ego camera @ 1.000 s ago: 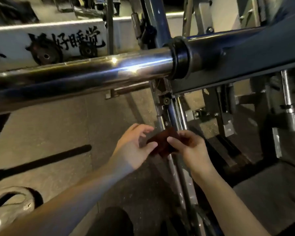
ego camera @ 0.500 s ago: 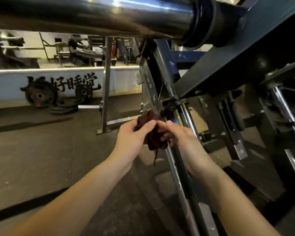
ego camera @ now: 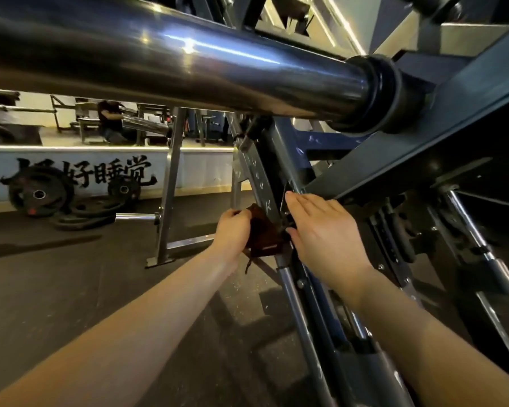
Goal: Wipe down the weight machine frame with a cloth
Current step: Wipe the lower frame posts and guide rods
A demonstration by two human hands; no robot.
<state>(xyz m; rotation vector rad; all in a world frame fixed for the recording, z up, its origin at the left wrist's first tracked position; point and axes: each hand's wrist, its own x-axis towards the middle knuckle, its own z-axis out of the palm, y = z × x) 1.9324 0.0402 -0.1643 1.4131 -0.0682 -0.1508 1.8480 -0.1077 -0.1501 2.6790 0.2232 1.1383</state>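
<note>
Wiping this frame well starts with how we hold the cloth point(ego camera: 260, 232): our left hand point(ego camera: 232, 230) has its fingers curled round the dark red rag, bunching it against the left face of the slanted frame upright point(ego camera: 259, 183), roughly at the centre of our view and just at 9 o'clock from the right hand. Our right hand point(ego camera: 323, 230) lies flat on the same upright, fingers point(ego camera: 303, 201) straight and close together, reaching toward 11 o'clock where the upright meets the dark crossbeam point(ego camera: 423, 142); it holds nothing, and seems to be steadying us. We judge the step in hand to be rubbing this joint, where bolts and brackets crowd together. To do it well we would open the bunched cloth somewhat so more fabric meets the metal, press firmly, and stroke along the upright rather than across it, working from 12 o'clock down toward 6 o'clock so loosened dirt moves one way. A loose thread hangs below the rag (worth keeping clear of the bolt heads, where it could snag). The big chrome bar point(ego camera: 188, 57) overhead sits close to our head, so we would rise carefully. Weight plates point(ego camera: 41, 195) lie on the floor point(ego camera: 71, 289) at 9 o'clock, well apart from the work.
</note>
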